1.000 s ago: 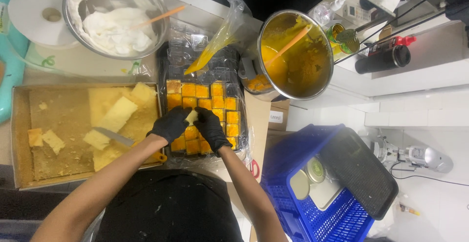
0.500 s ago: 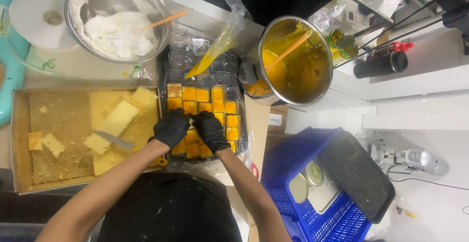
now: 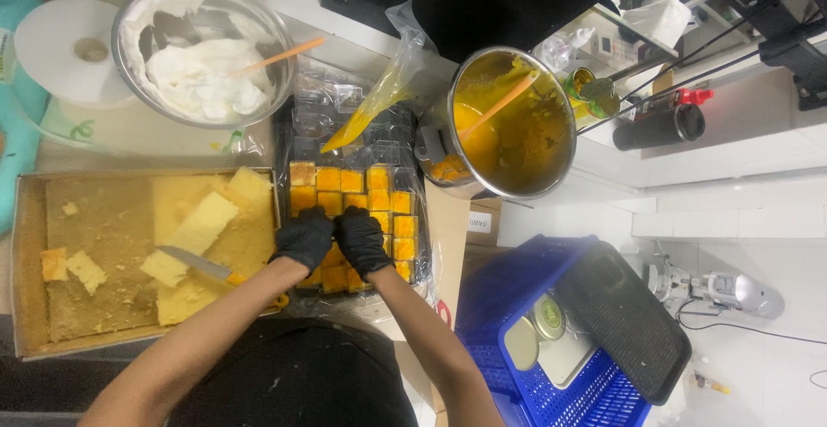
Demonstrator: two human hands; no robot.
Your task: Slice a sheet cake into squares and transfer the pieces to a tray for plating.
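Left hand: the left hand [image 3: 303, 237], black-gloved, fingers curled down on the orange squares [image 3: 349, 199], as half a second ago.
Right hand: the right hand [image 3: 362, 239] likewise pressed beside it; grip hidden, cannot tell.
Squares: in clear tray [image 3: 345, 134], mid-surface, near edge.
Change: hands barely shifted; same spot worked.
Nearby: knife [image 3: 194, 262] on cake box [image 3: 26, 263].

One view only: head cam, worn by the person, looking straight down, fairly near the worktop. Wearer's body at 6 o'clock, arms reaching toward 12. Cake tray [image 3: 26, 263] at 9 o'clock, blue crate [image 3: 517, 306] approx 4 o'clock. No 2nd view, so no overlap.
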